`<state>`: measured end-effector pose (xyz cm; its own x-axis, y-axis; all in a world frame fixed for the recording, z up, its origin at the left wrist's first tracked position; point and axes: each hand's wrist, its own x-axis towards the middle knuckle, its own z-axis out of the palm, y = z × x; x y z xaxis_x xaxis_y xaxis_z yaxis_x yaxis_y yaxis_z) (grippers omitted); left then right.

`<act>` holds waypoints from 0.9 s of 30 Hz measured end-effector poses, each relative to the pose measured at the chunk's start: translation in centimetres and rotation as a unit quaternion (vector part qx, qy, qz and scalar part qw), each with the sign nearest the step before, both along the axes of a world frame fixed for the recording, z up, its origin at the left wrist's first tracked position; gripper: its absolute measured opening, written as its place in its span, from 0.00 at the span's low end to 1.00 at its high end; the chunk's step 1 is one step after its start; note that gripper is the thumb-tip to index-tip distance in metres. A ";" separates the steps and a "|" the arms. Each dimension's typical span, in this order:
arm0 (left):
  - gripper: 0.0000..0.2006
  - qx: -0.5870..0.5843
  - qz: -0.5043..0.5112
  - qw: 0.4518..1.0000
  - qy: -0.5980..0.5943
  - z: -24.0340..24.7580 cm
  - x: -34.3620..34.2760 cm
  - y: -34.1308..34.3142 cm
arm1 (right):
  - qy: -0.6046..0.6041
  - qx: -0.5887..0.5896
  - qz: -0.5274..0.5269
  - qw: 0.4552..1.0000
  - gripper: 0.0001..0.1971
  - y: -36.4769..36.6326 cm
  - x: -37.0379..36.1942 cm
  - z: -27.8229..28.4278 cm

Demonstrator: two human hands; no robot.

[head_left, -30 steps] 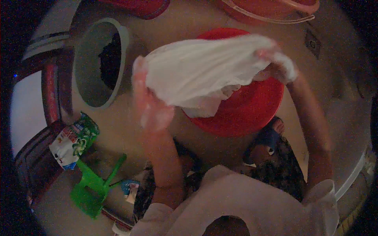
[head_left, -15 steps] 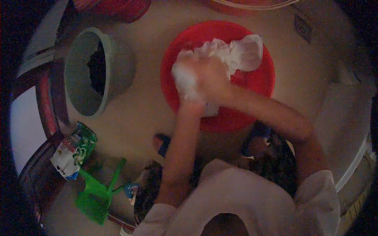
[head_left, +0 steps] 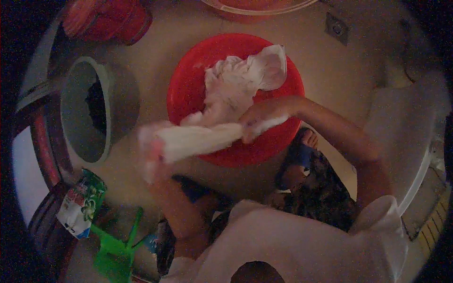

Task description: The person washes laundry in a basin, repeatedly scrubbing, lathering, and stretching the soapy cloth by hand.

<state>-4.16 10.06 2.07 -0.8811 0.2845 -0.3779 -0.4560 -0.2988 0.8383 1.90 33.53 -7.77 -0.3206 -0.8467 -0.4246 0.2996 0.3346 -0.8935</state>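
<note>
A white cloth garment [head_left: 229,92] lies bunched and wet-looking in a red basin [head_left: 181,99] on the floor. One length of it is pulled taut over the basin's near left side. My left hand [head_left: 153,151], smeared by motion, grips the left end of that stretch just outside the rim. Above the near part of the basin, my right hand [head_left: 269,115] is closed around the other end, with a bit of cloth showing under its fingers. A rounded, pale section of the cloth rests toward the far right wall.
Left of the basin stands a pale green bucket [head_left: 110,113] with dark cloth inside. Closer on the left are a green-and-white packet [head_left: 82,203] and a green plastic dustpan-like thing [head_left: 113,254]. Red containers [head_left: 118,21] stand at the back; a floor drain [head_left: 337,28] lies far right.
My hands were together over the basin, bunching the cloth. Now the left has moved left and nearer, the right slightly nearer, and the cloth is stretched between them. The view has shifted.
</note>
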 end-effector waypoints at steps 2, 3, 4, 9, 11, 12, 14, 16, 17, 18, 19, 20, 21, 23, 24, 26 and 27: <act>0.12 -0.042 -0.217 0.973 0.069 -0.1 -0.2 0.4 | 0.074 0.001 -0.034 0.997 0.19 0.5 -0.7 0.0; 0.11 -0.058 -0.315 0.942 0.102 -0.4 0.4 1.7 | 0.146 0.005 -0.063 0.987 0.18 2.3 -0.9 -0.2; 0.10 -0.075 -0.417 0.896 0.134 -0.8 0.8 3.0 | 0.145 0.009 -0.061 0.988 0.18 4.4 -1.0 -1.5; 0.14 -0.028 -0.554 0.801 0.226 -1.6 4.5 9.3 | 0.547 0.438 -0.237 0.673 0.17 7.3 -3.9 -4.0; 0.14 -0.021 -0.549 0.802 0.233 -3.6 7.0 9.7 | 0.506 0.489 -0.191 0.685 0.17 5.8 -4.6 -3.1; 0.14 -0.032 -0.505 0.825 0.253 -4.9 8.6 9.7 | 0.459 0.546 -0.147 0.686 0.16 5.5 -4.7 -2.5; 0.15 -0.034 -0.453 0.849 0.269 -5.4 9.5 9.9 | 0.422 0.605 -0.077 0.671 0.16 5.4 -4.0 -3.6; 0.16 -0.127 -0.576 0.785 0.190 -5.6 8.6 9.0 | 0.386 0.656 -0.003 0.649 0.16 4.5 -4.6 -2.6; 0.16 -0.119 -0.568 0.793 0.187 -5.8 8.1 8.8 | 0.353 0.633 0.000 0.689 0.17 4.6 -4.6 -1.9; 0.16 -0.142 -0.560 0.785 0.222 -5.9 7.4 8.1 | 0.318 0.608 0.002 0.727 0.18 4.1 -4.9 -0.8; 0.16 -0.167 -0.546 0.781 0.254 -5.9 7.1 8.0 | 0.403 0.479 -0.057 0.777 0.17 5.7 -4.5 0.2; 0.16 -0.172 -0.530 0.792 0.249 -6.5 7.3 7.3 | 0.476 0.325 -0.115 0.809 0.17 6.5 -4.2 1.3; 0.17 -0.129 -0.517 0.782 0.322 -8.1 7.6 7.1 | 0.356 0.332 -0.215 0.847 0.20 5.2 -4.7 4.9; 0.19 -0.105 -0.484 0.777 0.388 -10.6 8.5 7.0 | 0.214 0.246 -0.368 0.871 0.24 3.7 -4.9 9.1; 0.18 -0.047 -0.496 0.807 0.316 -10.5 9.5 8.0 | 0.191 0.166 -0.427 0.868 0.25 4.5 -4.3 10.5; 0.17 0.015 -0.501 0.831 0.239 -10.3 10.3 9.5 | 0.182 0.201 -0.502 0.821 0.26 4.5 -4.1 13.9; 0.15 -0.064 -0.487 0.805 0.332 -9.8 9.9 9.8 | 0.182 0.200 -0.496 0.825 0.26 4.7 -3.8 13.8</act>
<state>5.72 19.87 -7.73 -0.2836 0.9589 0.0024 0.1397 0.0388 0.9894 -1.91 38.24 6.07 -0.9398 0.0937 -0.3285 0.3390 0.3752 -0.8627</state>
